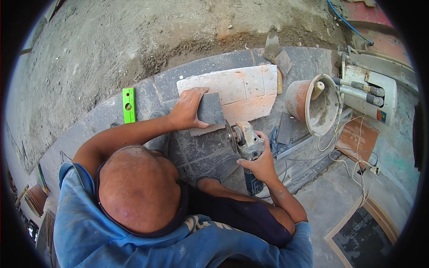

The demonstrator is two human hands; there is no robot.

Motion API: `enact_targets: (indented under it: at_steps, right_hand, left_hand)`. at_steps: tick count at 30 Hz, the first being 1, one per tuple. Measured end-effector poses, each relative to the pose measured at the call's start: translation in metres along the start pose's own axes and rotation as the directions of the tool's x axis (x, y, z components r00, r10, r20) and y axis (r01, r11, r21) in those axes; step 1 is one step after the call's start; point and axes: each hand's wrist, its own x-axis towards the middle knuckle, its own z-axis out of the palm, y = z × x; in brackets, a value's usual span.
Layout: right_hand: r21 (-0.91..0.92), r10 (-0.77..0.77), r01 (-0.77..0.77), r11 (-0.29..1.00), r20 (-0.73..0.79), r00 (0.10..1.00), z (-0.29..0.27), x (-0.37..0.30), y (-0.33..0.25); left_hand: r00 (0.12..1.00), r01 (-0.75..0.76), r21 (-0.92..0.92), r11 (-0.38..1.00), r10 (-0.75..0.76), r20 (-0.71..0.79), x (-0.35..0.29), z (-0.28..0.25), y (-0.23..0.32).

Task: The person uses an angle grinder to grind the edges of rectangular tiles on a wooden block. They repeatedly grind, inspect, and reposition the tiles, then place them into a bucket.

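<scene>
Bucket (296, 105), reddish-grey and dirty, tips toward the right near the paved floor's (181, 70) right end; pale stub (317, 90) inside it, grey residue on its inner wall. White plastic box (390, 96) farther right, at the floor's far right corner, two grey tubes (360, 85) at its opening; can't tell how deep they go. Wearer's own hands out of frame, state can't be told. Squatting co-worker's hands apart: left hand (189, 108) clamped on grey tile (212, 109), mid-floor, over the left part of a white slab (243, 84); right hand (263, 164) wrapped round a grinder (251, 142), disc by the tile's near right corner, contact unclear. Green level (129, 115) left of slab, trowel (271, 45) at floor's far edge.
</scene>
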Motion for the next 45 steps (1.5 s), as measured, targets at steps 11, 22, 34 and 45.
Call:
enact_targets:
  at_steps: [11, 22, 34, 45]
  right_hand:
    - [0.486, 0.061, 0.024, 0.874, -0.158, 0.986, -0.052, 0.036, 0.056]
    - [0.82, 0.107, -0.058, 0.569, -0.004, 0.994, -0.053, 0.078, 0.067]
    - [0.847, -0.037, -0.114, 0.518, 0.155, 0.987, -0.04, 0.127, 0.105]
    - [0.774, -0.003, -0.198, 0.602, 0.25, 0.968, -0.049, 0.14, 0.098]
  left_hand:
    - [0.991, -0.093, 0.064, 0.994, 0.099, -0.087, 0.007, 0.0, 0.016]
    - [0.944, -0.323, 0.216, 0.921, 0.331, 0.002, 0.017, 0.0, 0.033]
    - [0.877, -0.41, 0.082, 0.909, 0.417, -0.239, -0.014, -0.05, 0.029]
    - [0.877, -0.389, 0.125, 0.913, 0.409, -0.254, -0.019, -0.063, 0.029]
